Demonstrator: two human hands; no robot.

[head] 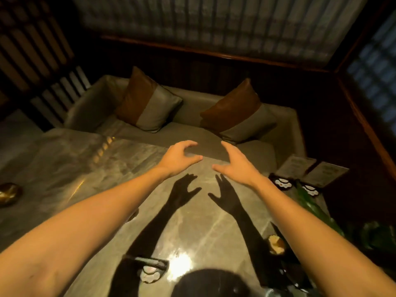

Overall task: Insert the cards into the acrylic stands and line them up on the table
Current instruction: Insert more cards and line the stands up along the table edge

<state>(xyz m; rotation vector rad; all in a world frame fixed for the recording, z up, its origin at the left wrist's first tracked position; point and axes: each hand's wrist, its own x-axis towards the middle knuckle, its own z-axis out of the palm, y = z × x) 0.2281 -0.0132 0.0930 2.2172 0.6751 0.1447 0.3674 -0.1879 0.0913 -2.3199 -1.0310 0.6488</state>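
Over table (85,163): both hands empty, spread.

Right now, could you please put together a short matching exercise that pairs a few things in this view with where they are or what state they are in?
Things:
1. left hand
2. two standing cards
3. two cushions
4. gold object

Places or states:
A. on the sofa beyond the table
B. at the table's right edge
C. open, holding nothing, above the table
D. at the far left of the table

Pairs: 1-C, 2-B, 3-A, 4-D
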